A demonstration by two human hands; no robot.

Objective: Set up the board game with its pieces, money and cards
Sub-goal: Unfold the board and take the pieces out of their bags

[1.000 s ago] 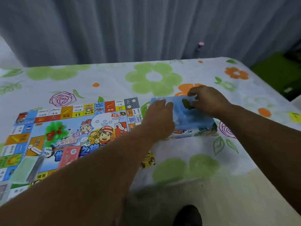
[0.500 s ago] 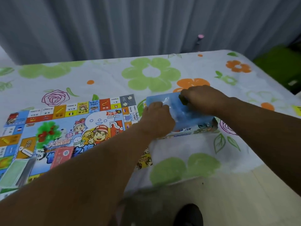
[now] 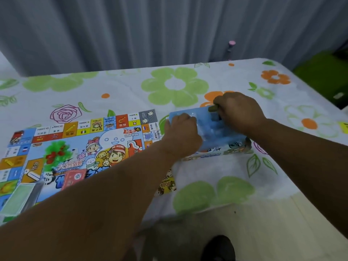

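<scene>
The right hand [image 3: 239, 112] pinches a dark piece [image 3: 213, 108] in its fingers, now raised from the tray [image 3: 222, 132] just right of the board [image 3: 84, 144]; the left hand [image 3: 181, 134] has curled its fingers, gripping the tray; unpacking pieces seems underway.

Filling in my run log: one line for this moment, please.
left hand on blue tray | right hand pinches dark piece | board unfolded

A white cloth [image 3: 235, 172] printed with green and orange flowers covers the bench. Behind it hangs a grey pleated curtain [image 3: 131, 29]. A small pink-capped object [image 3: 231, 46] stands beyond the far edge. Something green [image 3: 320, 68] lies at the right. Pale floor [image 3: 282, 227] shows below.
</scene>
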